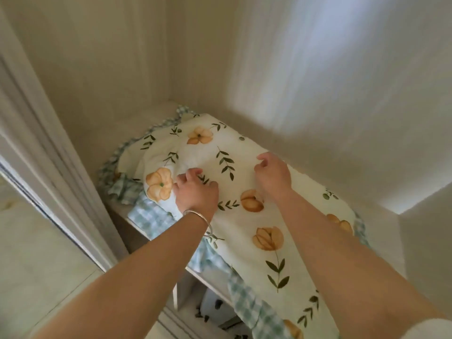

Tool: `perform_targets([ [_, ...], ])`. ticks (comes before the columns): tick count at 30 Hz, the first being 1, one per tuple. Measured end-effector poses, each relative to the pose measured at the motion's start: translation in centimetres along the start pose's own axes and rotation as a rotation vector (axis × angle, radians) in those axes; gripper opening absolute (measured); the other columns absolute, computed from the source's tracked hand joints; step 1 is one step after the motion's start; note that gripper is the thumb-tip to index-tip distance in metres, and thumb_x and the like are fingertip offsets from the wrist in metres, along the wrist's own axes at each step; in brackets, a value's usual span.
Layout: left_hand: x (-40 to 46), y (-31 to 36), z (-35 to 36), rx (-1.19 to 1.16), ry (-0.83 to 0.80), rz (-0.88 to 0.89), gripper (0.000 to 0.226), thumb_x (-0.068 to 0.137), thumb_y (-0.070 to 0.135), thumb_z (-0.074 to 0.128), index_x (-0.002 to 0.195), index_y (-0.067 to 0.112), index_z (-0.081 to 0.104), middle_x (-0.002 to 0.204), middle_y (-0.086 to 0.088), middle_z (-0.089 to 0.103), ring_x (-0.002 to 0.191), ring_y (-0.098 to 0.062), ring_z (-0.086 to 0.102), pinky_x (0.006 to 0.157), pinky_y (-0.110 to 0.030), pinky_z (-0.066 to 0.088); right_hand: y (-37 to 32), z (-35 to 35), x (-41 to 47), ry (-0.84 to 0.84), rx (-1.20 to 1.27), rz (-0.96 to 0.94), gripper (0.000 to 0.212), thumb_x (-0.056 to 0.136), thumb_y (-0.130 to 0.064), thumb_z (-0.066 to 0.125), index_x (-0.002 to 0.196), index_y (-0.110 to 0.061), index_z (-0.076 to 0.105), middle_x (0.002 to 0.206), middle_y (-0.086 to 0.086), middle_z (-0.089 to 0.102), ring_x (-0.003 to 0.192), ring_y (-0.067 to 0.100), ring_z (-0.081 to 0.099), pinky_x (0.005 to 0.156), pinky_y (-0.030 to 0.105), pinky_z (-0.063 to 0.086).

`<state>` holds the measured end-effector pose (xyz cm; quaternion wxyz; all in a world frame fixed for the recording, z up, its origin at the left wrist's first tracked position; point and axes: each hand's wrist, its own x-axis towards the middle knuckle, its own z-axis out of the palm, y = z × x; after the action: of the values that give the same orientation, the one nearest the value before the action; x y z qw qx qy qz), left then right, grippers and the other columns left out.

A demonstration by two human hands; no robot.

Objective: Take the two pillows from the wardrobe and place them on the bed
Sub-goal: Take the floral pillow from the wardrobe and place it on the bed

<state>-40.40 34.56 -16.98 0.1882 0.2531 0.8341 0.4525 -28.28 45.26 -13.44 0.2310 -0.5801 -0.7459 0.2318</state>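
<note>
A white pillow [244, 167] printed with orange flowers and green leaves lies on a wardrobe shelf [137, 228], its green-checked frill hanging over the front edge. A second pillow seems to lie under it; only a checked frill [117, 184] shows at the left. My left hand [195, 192], with a silver bangle on the wrist, rests on the pillow's near left part, fingers curled into the fabric. My right hand [272, 174] lies on the pillow's middle, fingers bent against the cover. Whether either hand has a real grip is unclear. The bed is out of view.
The wardrobe's pale back wall [318, 81] and left side wall [97, 69] enclose the shelf. A white door frame [49, 155] runs down the left. Below the shelf a lower compartment [215, 309] holds a white object with dark marks. Light tiled floor [36, 265] lies at the left.
</note>
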Motion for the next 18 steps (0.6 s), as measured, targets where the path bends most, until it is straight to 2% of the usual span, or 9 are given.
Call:
perform_targets([
  [3,-2.0,-0.1,1.1,0.002,0.158,-0.198,0.062,0.076,0.036,0.068,0.13,0.024,0.04,0.135,-0.011,0.034,0.124,-0.032,0.032,0.099,-0.044,0.032,0.5,0.0,2.3,-0.06,-0.139,-0.067,0.039,0.086,-0.024,0.05,0.125,-0.02,0.051,0.13,0.007,0.05,0.123,0.026,0.043,0.098,0.038,0.039],
  [6,-2.8,-1.3,1.7,-0.084,0.205,-0.419,0.084,0.069,0.051,0.074,0.136,0.024,0.031,0.14,-0.013,0.028,0.128,-0.032,0.028,0.104,-0.042,0.027,0.4,0.4,3.9,-0.11,-0.336,-0.078,0.052,0.084,-0.037,0.049,0.134,-0.021,0.044,0.138,0.009,0.043,0.129,0.03,0.035,0.102,0.04,0.032],
  [9,-2.8,-1.4,1.9,-0.173,0.193,-0.65,0.106,0.061,0.064,0.074,0.141,0.019,0.023,0.141,-0.013,0.026,0.13,-0.032,0.026,0.109,-0.041,0.023,0.0,0.6,5.6,-0.129,-0.285,-0.029,0.059,0.082,-0.045,0.048,0.137,-0.024,0.041,0.14,0.008,0.044,0.128,0.03,0.039,0.103,0.041,0.037],
  [11,-2.6,-1.3,2.0,-0.191,0.177,-0.699,0.112,0.059,0.068,0.073,0.143,0.016,0.02,0.142,-0.014,0.024,0.131,-0.034,0.028,0.111,-0.043,0.026,0.1,0.8,6.4,-0.177,-0.262,-0.002,0.063,0.077,-0.05,0.047,0.136,-0.027,0.04,0.137,0.008,0.048,0.122,0.029,0.048,0.099,0.042,0.042],
  [13,-2.2,-1.2,2.2,-0.246,0.16,-0.717,0.113,0.06,0.067,0.073,0.143,0.013,0.019,0.142,-0.016,0.025,0.129,-0.037,0.034,0.109,-0.046,0.033,0.4,0.6,6.6,-0.25,-0.184,0.052,0.069,0.07,-0.057,0.047,0.134,-0.032,0.039,0.127,0.007,0.057,0.113,0.028,0.057,0.093,0.042,0.047],
  [15,-1.5,-1.2,2.2,-0.334,0.164,-0.751,0.111,0.06,0.063,0.076,0.142,0.011,0.022,0.14,-0.018,0.031,0.125,-0.04,0.041,0.104,-0.05,0.039,0.7,0.1,6.3,-0.302,-0.072,0.102,0.072,0.065,-0.062,0.051,0.13,-0.036,0.039,0.097,0.004,0.071,0.089,0.023,0.069,0.082,0.04,0.055],
  [16,-1.3,-1.2,2.2,-0.374,0.164,-0.772,0.11,0.06,0.061,0.078,0.141,0.01,0.024,0.139,-0.018,0.035,0.124,-0.04,0.043,0.102,-0.051,0.041,0.9,-0.2,6.5,-0.325,-0.042,0.1,0.074,0.063,-0.064,0.053,0.13,-0.035,0.04,0.082,0.001,0.073,0.08,0.021,0.071,0.081,0.04,0.055],
  [18,-0.8,-1.5,2.0,-0.454,0.134,-0.792,0.104,0.062,0.058,0.078,0.139,0.009,0.029,0.129,-0.017,0.047,0.114,-0.037,0.051,0.096,-0.047,0.046,1.5,-0.9,6.8,-0.373,0.001,0.092,0.074,0.059,-0.069,0.059,0.122,-0.034,0.044,0.065,-0.003,0.074,0.068,0.018,0.072,0.075,0.039,0.058],
])
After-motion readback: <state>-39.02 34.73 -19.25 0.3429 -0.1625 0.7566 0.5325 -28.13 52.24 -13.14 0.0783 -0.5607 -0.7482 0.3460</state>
